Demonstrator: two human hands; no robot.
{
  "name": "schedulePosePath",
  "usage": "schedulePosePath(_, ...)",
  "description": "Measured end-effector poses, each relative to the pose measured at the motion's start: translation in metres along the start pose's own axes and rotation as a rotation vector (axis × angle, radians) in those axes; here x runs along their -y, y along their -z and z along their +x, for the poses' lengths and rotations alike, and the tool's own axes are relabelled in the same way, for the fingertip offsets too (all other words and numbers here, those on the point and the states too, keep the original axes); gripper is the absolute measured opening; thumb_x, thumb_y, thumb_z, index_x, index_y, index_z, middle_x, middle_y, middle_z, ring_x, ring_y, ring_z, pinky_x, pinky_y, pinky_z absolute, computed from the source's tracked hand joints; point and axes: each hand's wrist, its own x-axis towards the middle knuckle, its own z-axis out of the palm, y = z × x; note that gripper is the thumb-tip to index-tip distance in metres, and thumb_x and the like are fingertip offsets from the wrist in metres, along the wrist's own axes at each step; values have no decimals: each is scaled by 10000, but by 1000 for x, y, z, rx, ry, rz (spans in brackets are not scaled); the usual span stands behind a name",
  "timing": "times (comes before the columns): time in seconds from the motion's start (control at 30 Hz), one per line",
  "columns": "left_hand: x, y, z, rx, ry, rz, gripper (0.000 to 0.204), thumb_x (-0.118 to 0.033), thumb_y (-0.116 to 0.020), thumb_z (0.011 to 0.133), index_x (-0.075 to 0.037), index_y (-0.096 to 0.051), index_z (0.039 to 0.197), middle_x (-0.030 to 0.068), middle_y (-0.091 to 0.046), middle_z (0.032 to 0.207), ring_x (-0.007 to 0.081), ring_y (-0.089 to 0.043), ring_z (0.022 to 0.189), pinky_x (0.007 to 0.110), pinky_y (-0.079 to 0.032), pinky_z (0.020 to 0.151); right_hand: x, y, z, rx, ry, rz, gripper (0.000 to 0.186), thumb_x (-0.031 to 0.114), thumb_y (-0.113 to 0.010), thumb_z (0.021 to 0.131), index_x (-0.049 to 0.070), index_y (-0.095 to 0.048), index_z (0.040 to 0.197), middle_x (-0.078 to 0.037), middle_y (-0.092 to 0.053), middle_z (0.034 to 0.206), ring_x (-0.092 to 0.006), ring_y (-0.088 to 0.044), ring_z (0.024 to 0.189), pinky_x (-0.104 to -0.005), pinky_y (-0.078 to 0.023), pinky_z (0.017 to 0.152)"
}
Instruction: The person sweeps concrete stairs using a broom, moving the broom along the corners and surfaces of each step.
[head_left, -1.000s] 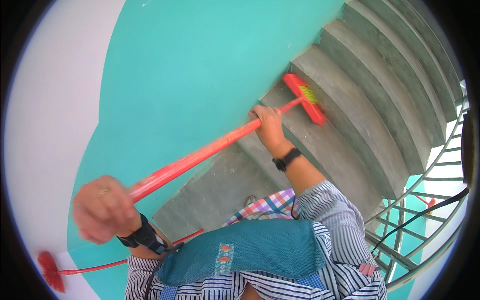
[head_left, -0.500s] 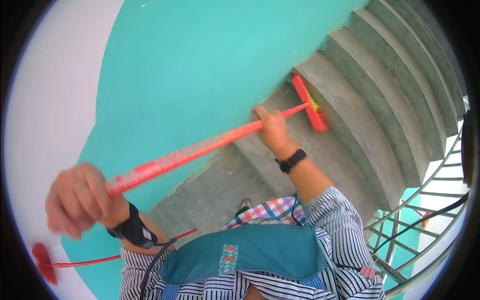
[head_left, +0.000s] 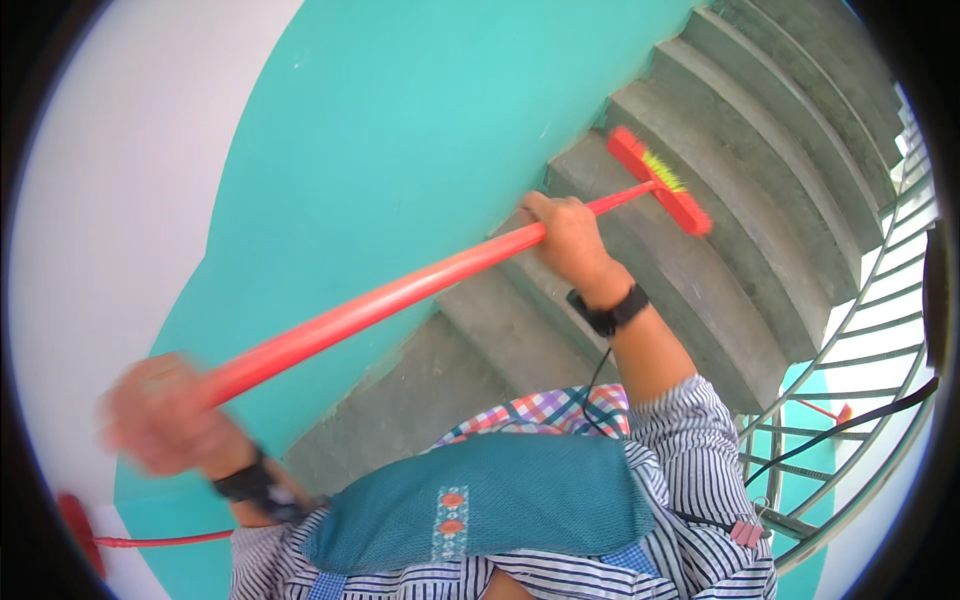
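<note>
A red broom (head_left: 370, 302) stretches slantwise across the view, held in both hands. My left hand (head_left: 165, 415), blurred by motion, is closed around the handle's near end at the left. Farther along, my right hand (head_left: 575, 243) grips the handle a short way from the head, fingers wrapped over it. The broom head (head_left: 685, 208) is a red block with red and yellow-green bristles. It shows over the grey concrete stairs (head_left: 640, 235); whether the bristles touch a step I cannot tell. Black bands circle both wrists.
A turquoise and white wall (head_left: 400, 130) runs along the left of the stairs. A metal railing (head_left: 850, 365) curves along the right side. At the lower left is a second red brush (head_left: 80, 535) with a thin red handle. A black cable (head_left: 840, 430) crosses the railing.
The broom head has moved right and slightly up in view, off the stair corner by the wall. My right hand has shifted right with it; my left hand has moved slightly right.
</note>
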Motion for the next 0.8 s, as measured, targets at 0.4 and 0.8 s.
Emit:
schedulePosePath(0.4,-53,-37,-8,174,-49,454,207,-92,-545,868,-80,-494,669,-2,-450,449,54,-421,325,173,-411,371,75,-77,-56,329,49,235,173,105,-611,742,83,-528,892,-154,-566,647,-370,-578,662,-451,-456,588)
schedulePosePath(0.8,47,27,-37,327,238,291,221,-84,-553,798,-20,-594,591,13,-463,436,123,-392,337,299,-396,423,-11,-112,-117,98,-136,171,68,70,-590,750,65,-527,777,-156,-558,638,-356,-552,621,-441,-421,585)
